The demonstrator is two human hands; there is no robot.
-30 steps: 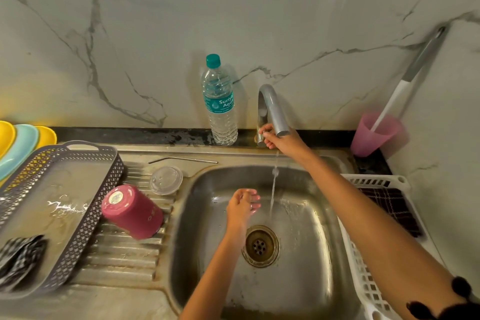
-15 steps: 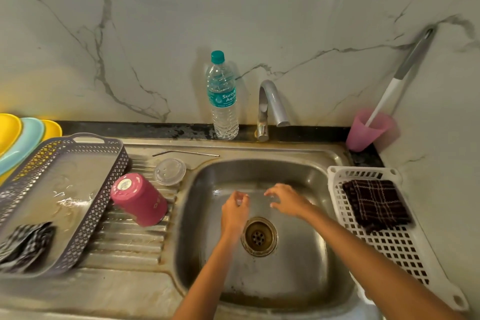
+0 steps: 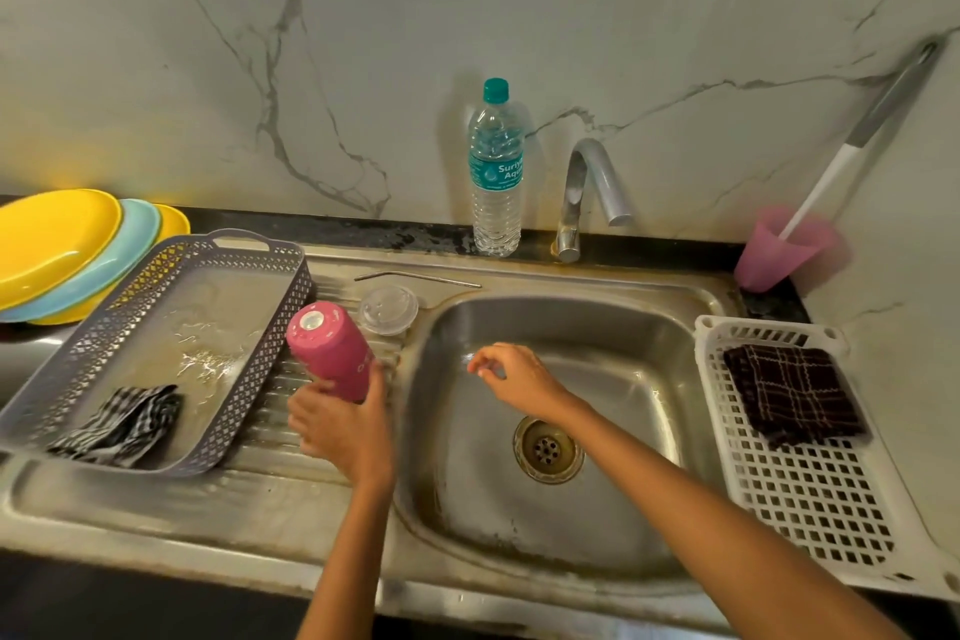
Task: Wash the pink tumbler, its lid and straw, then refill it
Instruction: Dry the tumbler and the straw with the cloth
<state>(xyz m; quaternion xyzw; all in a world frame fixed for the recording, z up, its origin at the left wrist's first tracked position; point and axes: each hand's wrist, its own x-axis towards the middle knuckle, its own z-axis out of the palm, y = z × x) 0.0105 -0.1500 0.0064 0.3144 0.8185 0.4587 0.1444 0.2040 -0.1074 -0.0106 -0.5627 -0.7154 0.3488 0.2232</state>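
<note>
The pink tumbler point(image 3: 330, 353) stands upside down on the ribbed drainboard left of the sink, its base facing up. My left hand point(image 3: 340, 424) grips its lower part, fingers wrapped round it. The clear lid point(image 3: 388, 309) lies flat just behind the tumbler. Beyond the lid the metal straw point(image 3: 418, 277) lies along the back of the drainboard. My right hand point(image 3: 511, 377) hovers over the steel sink point(image 3: 613, 343) with loosely curled fingers and holds nothing. A full water bottle point(image 3: 495, 172) with a teal cap stands by the wall, left of the tap point(image 3: 589, 192). No water runs.
A grey perforated tray point(image 3: 244, 379) with a checked cloth sits left of the tumbler. Yellow and teal plates point(image 3: 67, 250) are stacked at far left. A white basket point(image 3: 810, 499) holding a dark cloth sits right of the sink. Behind it stands a pink cup point(image 3: 779, 250) with a brush.
The tap was shut off and my right hand dropped from it to the sink. My left hand moved out of the sink to the left and took hold of the tumbler.
</note>
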